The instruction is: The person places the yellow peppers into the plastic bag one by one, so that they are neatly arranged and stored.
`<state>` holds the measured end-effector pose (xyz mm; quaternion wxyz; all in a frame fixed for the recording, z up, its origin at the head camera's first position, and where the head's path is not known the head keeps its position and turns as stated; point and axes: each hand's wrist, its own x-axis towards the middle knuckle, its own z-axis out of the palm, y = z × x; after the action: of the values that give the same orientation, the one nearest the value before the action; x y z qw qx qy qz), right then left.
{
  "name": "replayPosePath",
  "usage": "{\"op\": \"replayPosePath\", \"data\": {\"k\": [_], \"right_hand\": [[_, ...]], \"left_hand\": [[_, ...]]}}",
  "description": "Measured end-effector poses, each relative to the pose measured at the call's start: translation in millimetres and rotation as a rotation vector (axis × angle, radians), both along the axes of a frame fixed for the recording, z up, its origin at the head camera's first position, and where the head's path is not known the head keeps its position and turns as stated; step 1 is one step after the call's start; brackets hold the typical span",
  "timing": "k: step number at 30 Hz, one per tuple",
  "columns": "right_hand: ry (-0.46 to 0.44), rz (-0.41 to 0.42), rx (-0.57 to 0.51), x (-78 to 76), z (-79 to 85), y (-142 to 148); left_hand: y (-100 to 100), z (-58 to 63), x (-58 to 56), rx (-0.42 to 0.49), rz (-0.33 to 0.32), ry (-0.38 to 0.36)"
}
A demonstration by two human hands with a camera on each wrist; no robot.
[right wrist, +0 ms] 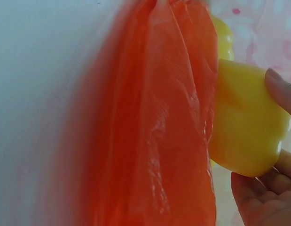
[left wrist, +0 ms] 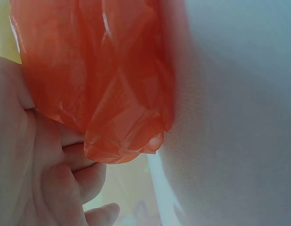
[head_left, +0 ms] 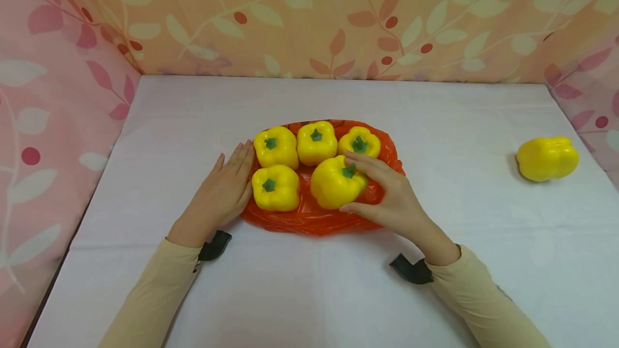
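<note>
Several yellow bell peppers with green stems sit stem-up on or in a red plastic bag [head_left: 309,223] at mid-table. My right hand [head_left: 396,197] grips the front-right bell pepper [head_left: 330,184], which tilts a little; in the right wrist view, thumb and fingers lie on either side of that yellow body [right wrist: 248,122]. My left hand [head_left: 220,195] lies with extended fingers along the bag's left side, beside the front-left pepper [head_left: 278,197] and back-left pepper [head_left: 285,146]. The left wrist view has those fingers touching the crinkled red plastic [left wrist: 103,70].
Another yellow pepper [head_left: 546,159] lies on its side far to the right on the white tabletop [head_left: 459,122]. Floral curtains [head_left: 309,20] border the table at the back and both sides. A dark strap piece [head_left: 412,270] shows near the right sleeve cuff.
</note>
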<state>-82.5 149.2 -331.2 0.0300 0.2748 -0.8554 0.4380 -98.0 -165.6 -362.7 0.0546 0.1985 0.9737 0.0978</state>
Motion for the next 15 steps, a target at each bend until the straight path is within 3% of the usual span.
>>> {"op": "replayPosePath", "data": {"k": [8, 15], "right_hand": [[-0.025, 0.08, 0.083, -1.7, -3.4, -10.7], [0.036, 0.14, 0.112, -4.3, -6.8, -19.3]], "left_hand": [[-2.1, -1.1, 1.6, 0.001, 0.002, 0.003], [-1.8, -0.2, 0.0, 0.012, -0.005, -0.003]]}}
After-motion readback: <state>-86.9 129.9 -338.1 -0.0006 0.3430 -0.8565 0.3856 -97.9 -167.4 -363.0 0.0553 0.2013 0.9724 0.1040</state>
